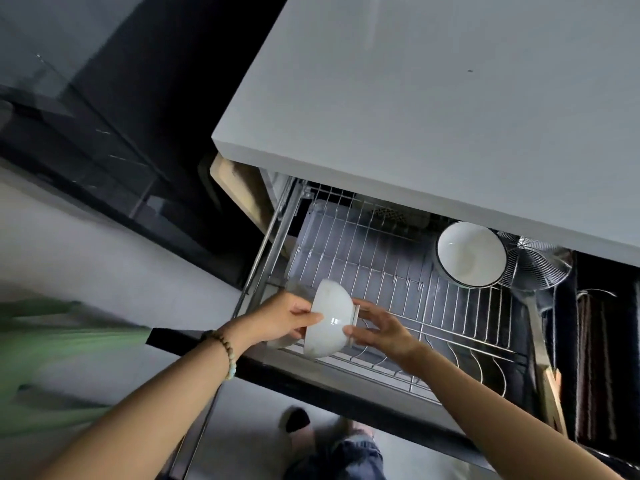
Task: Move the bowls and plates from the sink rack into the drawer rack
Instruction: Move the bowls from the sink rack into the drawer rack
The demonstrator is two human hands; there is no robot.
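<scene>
Head view looks down past a foot in a dark slipper [298, 420] on the pale floor, on the near side of the pulled-out drawer rack of silvery wire [398, 271]. Both forearms reach toward that rack, and a string of brown and pale green beads [223, 353] circles the left wrist.

Over the rack's near-left corner both hands hold a plain white glazed ceramic bowl [330, 323]. It is turned on its side, with its mouth to the left and its low foot ring to the right. Its outer wall is smooth, rounded and unpatterned, with one small bright glint near the middle. The left hand [287, 320] grips the rim side, thumb pressed on the outer wall and fingers curled behind the rim. The right hand [377, 329] pinches the base, thumb on the wall beside the foot ring and fingers curved over the ring. Whether the bowl touches the wires cannot be told.

At the rack's far-right corner a second white bowl with a thin dark rim [471, 252] leans mouth outward. Just to its right lies a round fan-shaped wire piece [536, 265]. Above the rack's far edge juts a flat pale grey countertop [450, 98].
</scene>
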